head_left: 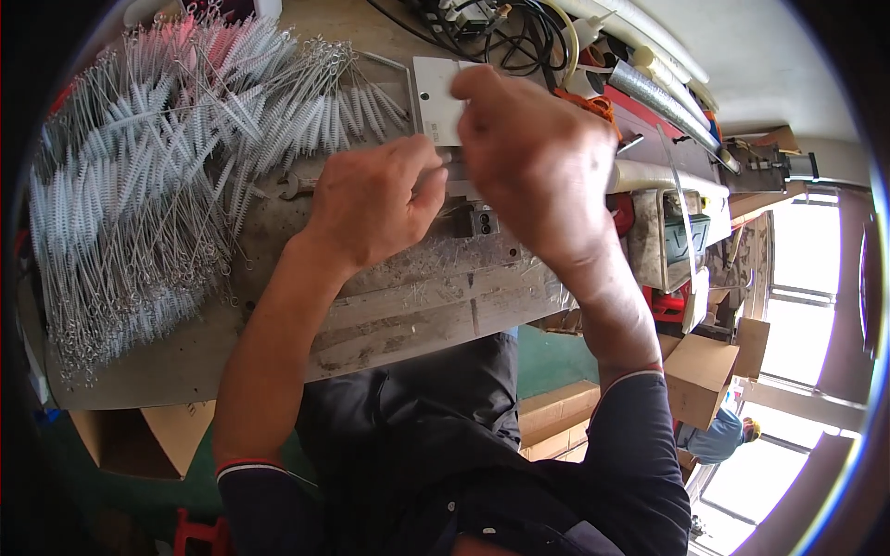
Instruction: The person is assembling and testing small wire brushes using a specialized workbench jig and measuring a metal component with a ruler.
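My left hand (371, 199) and my right hand (528, 153) meet over the middle of a worn workbench (417, 306). Their fingers are curled around something small between them, hidden from view. Behind the hands lies a flat white card (434, 97) with a small hole; my right hand's fingertips touch or hold its edge. A big heap of thin white bristle brushes with twisted wire stems (158, 176) covers the bench to the left of my left hand.
Black cables (505, 32) and white tubes (649, 69) lie at the back right. A small metal machine (672, 236) stands to the right of my right hand. Cardboard boxes (700, 375) sit on the floor, one more at the lower left (139, 435). Another person (718, 435) crouches far right.
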`<state>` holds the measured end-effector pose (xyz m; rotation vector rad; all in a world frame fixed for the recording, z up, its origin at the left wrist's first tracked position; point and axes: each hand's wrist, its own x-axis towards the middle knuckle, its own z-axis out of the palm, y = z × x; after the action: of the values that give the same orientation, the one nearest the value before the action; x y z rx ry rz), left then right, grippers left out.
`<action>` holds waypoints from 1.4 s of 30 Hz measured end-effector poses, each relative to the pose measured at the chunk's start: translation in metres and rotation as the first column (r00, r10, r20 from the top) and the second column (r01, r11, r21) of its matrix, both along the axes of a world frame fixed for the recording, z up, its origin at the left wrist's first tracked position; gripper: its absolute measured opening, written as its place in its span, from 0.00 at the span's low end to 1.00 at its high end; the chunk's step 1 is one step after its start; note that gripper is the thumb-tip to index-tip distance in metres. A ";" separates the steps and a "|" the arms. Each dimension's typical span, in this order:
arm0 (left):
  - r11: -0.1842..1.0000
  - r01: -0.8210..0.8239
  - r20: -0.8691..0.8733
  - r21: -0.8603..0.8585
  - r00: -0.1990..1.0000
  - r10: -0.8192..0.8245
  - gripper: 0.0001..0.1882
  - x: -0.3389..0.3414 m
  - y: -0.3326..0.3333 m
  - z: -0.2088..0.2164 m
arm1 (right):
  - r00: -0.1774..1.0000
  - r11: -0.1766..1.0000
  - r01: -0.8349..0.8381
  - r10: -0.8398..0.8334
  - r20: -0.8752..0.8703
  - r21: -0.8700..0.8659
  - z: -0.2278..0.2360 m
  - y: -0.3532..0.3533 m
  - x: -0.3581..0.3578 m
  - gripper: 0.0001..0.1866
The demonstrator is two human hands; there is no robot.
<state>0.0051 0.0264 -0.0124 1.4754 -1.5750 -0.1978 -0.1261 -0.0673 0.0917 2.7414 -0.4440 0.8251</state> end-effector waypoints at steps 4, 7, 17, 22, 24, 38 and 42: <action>0.999 0.018 0.115 0.038 0.993 -0.022 0.06 0.004 0.001 -0.003 | 0.985 0.988 -0.027 0.000 -0.171 -0.153 0.003 0.011 0.018 0.12; 1.000 0.016 0.086 0.025 0.996 -0.018 0.06 0.001 0.000 0.001 | 0.977 0.992 -0.097 0.081 -0.197 -0.075 0.006 0.004 0.013 0.11; 1.000 0.002 0.010 -0.023 1.000 -0.002 0.05 -0.001 -0.002 0.000 | 0.954 0.959 -0.005 -0.080 0.289 0.284 0.001 -0.022 -0.041 0.07; 0.999 -0.005 0.037 -0.045 0.999 0.006 0.05 0.001 -0.001 -0.001 | 0.787 0.655 0.079 -0.504 0.357 0.752 -0.026 -0.033 -0.069 0.09; 0.999 -0.002 0.034 -0.041 0.999 0.003 0.04 0.002 0.000 0.001 | 0.775 0.643 0.052 -0.509 0.375 0.764 -0.035 -0.039 -0.075 0.08; 0.999 -0.005 0.031 -0.043 1.000 0.007 0.05 0.000 -0.001 0.001 | 0.858 0.788 0.096 -0.375 0.351 0.608 -0.027 -0.023 -0.068 0.08; 0.999 -0.009 0.020 -0.042 1.000 0.010 0.05 0.001 0.000 0.001 | 0.854 0.783 0.119 -0.394 0.339 0.611 -0.025 -0.023 -0.064 0.08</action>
<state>0.0061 0.0262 -0.0118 1.4560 -1.5788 -0.1439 -0.1900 -0.0904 0.0665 2.8488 -1.3491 1.4531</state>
